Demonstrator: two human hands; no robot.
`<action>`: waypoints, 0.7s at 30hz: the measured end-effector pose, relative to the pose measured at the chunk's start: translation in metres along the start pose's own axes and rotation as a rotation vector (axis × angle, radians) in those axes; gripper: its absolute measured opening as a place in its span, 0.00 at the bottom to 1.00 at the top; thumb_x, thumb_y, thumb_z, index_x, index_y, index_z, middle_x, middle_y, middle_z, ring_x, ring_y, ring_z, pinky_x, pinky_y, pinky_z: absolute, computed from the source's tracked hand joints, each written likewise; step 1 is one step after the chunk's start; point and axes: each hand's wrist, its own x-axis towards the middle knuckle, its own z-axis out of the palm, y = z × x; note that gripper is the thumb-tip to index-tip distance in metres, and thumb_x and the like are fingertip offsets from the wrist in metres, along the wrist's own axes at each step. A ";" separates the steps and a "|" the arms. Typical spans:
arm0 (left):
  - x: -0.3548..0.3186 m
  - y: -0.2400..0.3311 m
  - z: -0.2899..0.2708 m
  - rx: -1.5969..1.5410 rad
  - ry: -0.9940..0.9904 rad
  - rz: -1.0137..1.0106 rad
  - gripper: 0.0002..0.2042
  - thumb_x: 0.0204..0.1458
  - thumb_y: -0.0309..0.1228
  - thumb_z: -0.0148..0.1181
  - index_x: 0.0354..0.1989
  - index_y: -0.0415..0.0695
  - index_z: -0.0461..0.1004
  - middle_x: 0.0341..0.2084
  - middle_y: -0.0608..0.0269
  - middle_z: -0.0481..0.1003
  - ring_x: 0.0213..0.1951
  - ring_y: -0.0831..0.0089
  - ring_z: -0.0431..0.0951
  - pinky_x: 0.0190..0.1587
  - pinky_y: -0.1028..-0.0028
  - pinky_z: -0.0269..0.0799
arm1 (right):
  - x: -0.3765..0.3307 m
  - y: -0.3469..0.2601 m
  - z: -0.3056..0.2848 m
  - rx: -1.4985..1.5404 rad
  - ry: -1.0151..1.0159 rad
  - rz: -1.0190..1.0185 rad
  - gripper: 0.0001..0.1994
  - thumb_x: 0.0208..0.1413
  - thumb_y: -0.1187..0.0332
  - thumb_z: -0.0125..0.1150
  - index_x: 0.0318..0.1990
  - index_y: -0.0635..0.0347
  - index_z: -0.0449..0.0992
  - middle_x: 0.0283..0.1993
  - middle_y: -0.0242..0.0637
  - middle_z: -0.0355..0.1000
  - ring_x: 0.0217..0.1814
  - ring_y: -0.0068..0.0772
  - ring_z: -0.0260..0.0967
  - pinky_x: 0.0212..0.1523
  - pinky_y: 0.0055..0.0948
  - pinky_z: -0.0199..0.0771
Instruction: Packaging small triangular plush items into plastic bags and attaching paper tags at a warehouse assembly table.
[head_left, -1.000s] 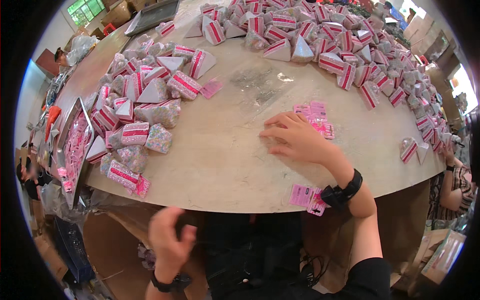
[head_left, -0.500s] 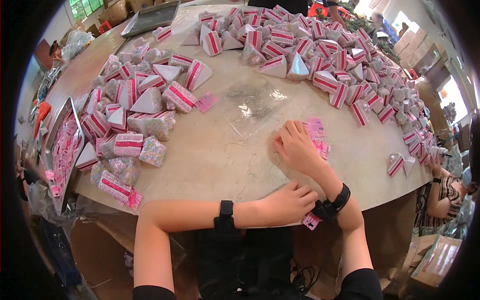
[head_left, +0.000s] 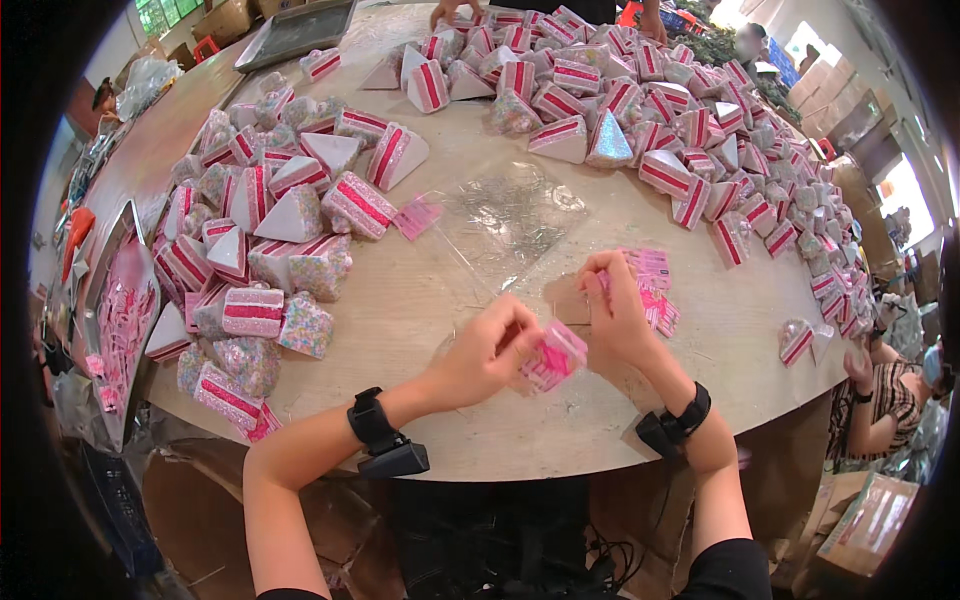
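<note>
1. The left hand [head_left: 487, 352], at the centre of the frame, pinches a small pink card [head_left: 556, 358], which sticks out to the right, toward the other hand.
2. The right hand [head_left: 615, 310] is just right of that card, fingers bent; I cannot tell whether they grip anything.
3. The loose pink cards [head_left: 653, 290] lie on the tabletop [head_left: 400, 335], right of centre, their spread running roughly up-down, just beside the right hand, the nearer one.
</note>
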 end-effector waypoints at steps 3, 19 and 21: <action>0.001 0.000 0.000 -0.201 0.129 -0.100 0.05 0.65 0.31 0.46 0.40 0.43 0.62 0.30 0.72 0.66 0.30 0.88 0.65 0.32 0.83 0.64 | -0.002 0.007 0.007 0.651 0.025 0.261 0.03 0.62 0.74 0.50 0.40 0.62 0.69 0.35 0.35 0.68 0.41 0.26 0.65 0.42 0.28 0.65; -0.002 0.011 0.001 -0.090 0.179 -0.041 0.08 0.66 0.32 0.43 0.36 0.41 0.63 0.26 0.69 0.69 0.26 0.85 0.68 0.29 0.81 0.64 | -0.004 0.005 0.007 1.368 -0.207 0.409 0.09 0.60 0.76 0.57 0.47 0.66 0.75 0.38 0.31 0.72 0.38 0.19 0.69 0.37 0.18 0.70; -0.002 0.015 0.002 0.075 0.136 0.087 0.09 0.66 0.31 0.43 0.33 0.42 0.63 0.24 0.72 0.65 0.24 0.85 0.63 0.28 0.81 0.60 | -0.004 0.007 0.005 1.370 -0.239 0.362 0.07 0.59 0.78 0.57 0.44 0.66 0.77 0.38 0.31 0.72 0.38 0.19 0.69 0.38 0.18 0.70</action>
